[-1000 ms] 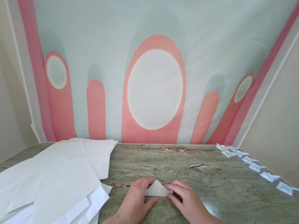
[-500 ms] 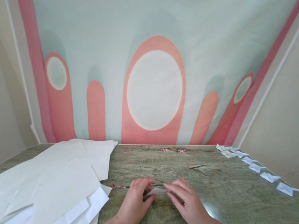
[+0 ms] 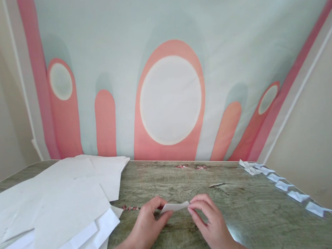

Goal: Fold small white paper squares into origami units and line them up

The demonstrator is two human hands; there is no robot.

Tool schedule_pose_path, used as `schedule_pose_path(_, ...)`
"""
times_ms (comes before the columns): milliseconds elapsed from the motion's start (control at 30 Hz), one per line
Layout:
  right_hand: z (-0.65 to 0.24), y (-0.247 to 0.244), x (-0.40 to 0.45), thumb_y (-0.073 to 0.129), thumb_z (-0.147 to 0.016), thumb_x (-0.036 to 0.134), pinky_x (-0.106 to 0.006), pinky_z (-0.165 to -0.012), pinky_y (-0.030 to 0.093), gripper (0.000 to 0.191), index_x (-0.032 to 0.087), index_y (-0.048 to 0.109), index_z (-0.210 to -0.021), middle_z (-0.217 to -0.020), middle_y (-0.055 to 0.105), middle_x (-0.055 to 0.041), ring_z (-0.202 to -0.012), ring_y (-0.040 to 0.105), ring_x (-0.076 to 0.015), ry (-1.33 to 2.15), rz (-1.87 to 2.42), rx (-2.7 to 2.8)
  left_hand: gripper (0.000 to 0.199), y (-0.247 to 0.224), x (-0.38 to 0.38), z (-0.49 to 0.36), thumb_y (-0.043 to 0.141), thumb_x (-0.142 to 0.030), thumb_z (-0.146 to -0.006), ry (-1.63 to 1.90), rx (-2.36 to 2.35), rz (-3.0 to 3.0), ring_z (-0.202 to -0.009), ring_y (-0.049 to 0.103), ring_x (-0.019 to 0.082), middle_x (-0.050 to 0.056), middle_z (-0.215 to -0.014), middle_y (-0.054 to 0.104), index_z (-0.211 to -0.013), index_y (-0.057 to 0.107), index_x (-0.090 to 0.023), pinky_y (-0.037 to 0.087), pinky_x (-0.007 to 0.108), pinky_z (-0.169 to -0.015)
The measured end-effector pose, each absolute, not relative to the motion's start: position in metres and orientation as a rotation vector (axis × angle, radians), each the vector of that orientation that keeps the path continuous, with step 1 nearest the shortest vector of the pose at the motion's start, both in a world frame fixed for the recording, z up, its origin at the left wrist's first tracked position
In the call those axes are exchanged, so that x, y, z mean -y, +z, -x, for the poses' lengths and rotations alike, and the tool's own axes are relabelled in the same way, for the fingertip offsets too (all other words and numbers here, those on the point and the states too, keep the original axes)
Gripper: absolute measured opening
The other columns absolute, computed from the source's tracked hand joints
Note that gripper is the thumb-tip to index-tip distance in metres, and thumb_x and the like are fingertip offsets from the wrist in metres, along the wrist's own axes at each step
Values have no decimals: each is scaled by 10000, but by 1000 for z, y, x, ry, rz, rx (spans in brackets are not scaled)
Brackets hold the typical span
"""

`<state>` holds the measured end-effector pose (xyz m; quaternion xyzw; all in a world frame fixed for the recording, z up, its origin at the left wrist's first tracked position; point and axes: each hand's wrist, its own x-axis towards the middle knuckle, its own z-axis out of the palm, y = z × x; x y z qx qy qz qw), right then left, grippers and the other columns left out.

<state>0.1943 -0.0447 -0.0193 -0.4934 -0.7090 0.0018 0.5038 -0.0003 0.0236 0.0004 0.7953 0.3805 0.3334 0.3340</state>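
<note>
A small folded strip of white paper (image 3: 175, 207) is stretched between my two hands, just above the wood-patterned table (image 3: 177, 246). My left hand (image 3: 150, 221) pinches its left end between thumb and fingers. At the right end, my right hand (image 3: 208, 219) grips the tip with thumb and forefinger. The paper's far ends are partly covered by my fingertips.
Loose sheets of white paper (image 3: 70, 212) lie overlapping in a wide pile on the left. Several small folded paper pieces (image 3: 298, 195) form a row along the table's right edge. Behind the table hangs a patterned backdrop (image 3: 168, 99) in green and coral.
More of the folded paper now shows between my hands, its face turned differently. My right hand has shifted slightly to the right, and both hands keep hold of the ends.
</note>
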Motion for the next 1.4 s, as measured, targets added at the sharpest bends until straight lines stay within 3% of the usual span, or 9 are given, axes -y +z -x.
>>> schedule_pose_path(533, -196, -23, 42, 480, -882, 131, -335, -818, 503, 184, 217, 598, -993, -954, 613, -66, -917, 592, -184, 42, 1176, 1723, 73, 5, -22, 0, 544, -213, -762, 841, -982, -2081, -718, 581, 160, -18, -721, 619, -721, 592, -177, 427, 242, -678)
schedule_pose_path(733, -194, -21, 41, 479, -881, 122, -317, -802, 508, 188, 215, 601, -990, -942, 610, -63, -898, 596, -177, 79, 1145, 1720, 68, 4, -23, 0, 546, -164, -754, 947, -886, -2095, -783, 588, 168, 8, -782, 628, -728, 605, -184, 444, 268, -751)
schedule_pose_path(1033, -193, -18, 42, 510, -859, 127, -308, -762, 519, 173, 210, 614, -969, -914, 622, -64, -862, 606, -180, 72, 1124, 1716, 325, 3, -18, 0, 454, -20, -721, 1042, -640, -2085, -818, 585, 156, 27, -820, 601, -843, 691, -207, 461, 268, -763)
schedule_pose_path(1233, -195, -20, 43, 529, -847, 117, -319, -776, 513, 181, 216, 606, -978, -936, 618, -63, -881, 603, -185, 69, 1125, 1718, 390, 3, -16, 1, 447, -7, -741, 1040, -580, -2150, -806, 576, 155, 39, -838, 577, -936, 704, -224, 458, 263, -739)
schedule_pose_path(1400, -196, -24, 42, 522, -845, 98, -351, -886, 476, 225, 220, 595, -1019, -1036, 610, -70, -993, 585, -195, 68, 1138, 1717, 368, 0, -17, 1, 471, -16, -759, 1039, -563, -2154, -858, 566, 161, 37, -891, 572, -926, 703, -248, 445, 272, -786)
